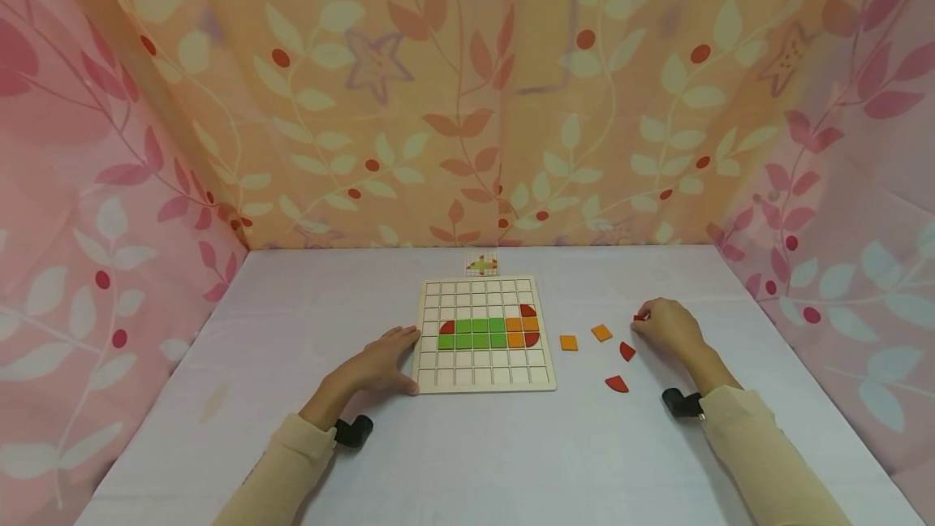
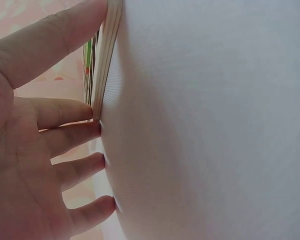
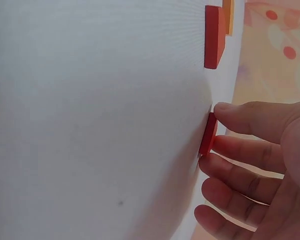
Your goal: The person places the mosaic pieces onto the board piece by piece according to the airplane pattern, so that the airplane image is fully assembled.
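Observation:
A pale wooden grid board (image 1: pixel 484 386) lies on the table, with green squares (image 1: pixel 480 334), orange squares (image 1: pixel 515 332) and red quarter-round tiles (image 1: pixel 448 328) set in its cells. My left hand (image 1: pixel 381 360) rests against the board's left edge, thumb and fingers spread; in the left wrist view the thumb touches the side of the board (image 2: pixel 106 60). Off to the right, my right hand (image 1: pixel 668 325) pinches a red tile (image 3: pixel 208 134) between thumb and fingertips, low at the tabletop. Its fingers partly cover that tile in the head view.
Between board and right hand lie two loose orange squares (image 1: pixel 568 342) and two red quarter-round tiles (image 1: pixel 617 384). A small pattern card (image 1: pixel 482 264) sits just behind the board. Patterned curtains (image 1: pixel 467 104) close off the back and sides of the white table (image 1: pixel 467 461).

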The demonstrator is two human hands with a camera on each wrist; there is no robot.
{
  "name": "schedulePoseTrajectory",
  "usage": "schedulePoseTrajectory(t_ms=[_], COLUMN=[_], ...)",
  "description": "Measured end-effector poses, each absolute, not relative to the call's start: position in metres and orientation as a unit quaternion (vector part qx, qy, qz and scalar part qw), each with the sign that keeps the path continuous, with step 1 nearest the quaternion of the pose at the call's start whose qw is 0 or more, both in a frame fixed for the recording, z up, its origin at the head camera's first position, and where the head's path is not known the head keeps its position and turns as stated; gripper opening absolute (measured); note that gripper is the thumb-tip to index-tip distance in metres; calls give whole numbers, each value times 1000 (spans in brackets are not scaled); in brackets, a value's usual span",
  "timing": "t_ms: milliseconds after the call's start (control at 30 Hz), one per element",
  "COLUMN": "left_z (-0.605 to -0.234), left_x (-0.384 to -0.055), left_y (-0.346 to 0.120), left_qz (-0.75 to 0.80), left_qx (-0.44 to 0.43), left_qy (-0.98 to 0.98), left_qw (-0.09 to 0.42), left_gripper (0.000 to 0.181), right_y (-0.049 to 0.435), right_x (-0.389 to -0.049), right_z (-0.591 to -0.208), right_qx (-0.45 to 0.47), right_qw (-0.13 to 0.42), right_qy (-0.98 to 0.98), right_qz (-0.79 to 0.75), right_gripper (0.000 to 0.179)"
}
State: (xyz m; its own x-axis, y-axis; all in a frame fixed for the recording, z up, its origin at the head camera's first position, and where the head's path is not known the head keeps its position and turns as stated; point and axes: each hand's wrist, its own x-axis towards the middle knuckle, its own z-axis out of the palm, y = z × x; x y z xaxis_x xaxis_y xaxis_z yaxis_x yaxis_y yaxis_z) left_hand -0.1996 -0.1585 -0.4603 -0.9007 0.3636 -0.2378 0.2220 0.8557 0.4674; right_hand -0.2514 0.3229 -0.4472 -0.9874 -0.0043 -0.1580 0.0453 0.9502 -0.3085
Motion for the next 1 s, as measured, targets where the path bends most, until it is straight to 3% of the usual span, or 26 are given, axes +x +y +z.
schedulePoseTrajectory(t_ms=[500, 1000], left_z=[-457, -456], left_x=[-198, -199], left_y=[-157, -157], left_qz=[215, 218], left_qx=[152, 147], left_qy=[951, 949], left_qw=[162, 172], left_gripper=[94, 95], right_y=[318, 302], right_x=[-253, -265], right_z=[-445, -437], right_qx=[7, -86], right_qw=[80, 66], right_qy=[979, 967], right_qz=[-189, -230], right_gripper=[33, 28])
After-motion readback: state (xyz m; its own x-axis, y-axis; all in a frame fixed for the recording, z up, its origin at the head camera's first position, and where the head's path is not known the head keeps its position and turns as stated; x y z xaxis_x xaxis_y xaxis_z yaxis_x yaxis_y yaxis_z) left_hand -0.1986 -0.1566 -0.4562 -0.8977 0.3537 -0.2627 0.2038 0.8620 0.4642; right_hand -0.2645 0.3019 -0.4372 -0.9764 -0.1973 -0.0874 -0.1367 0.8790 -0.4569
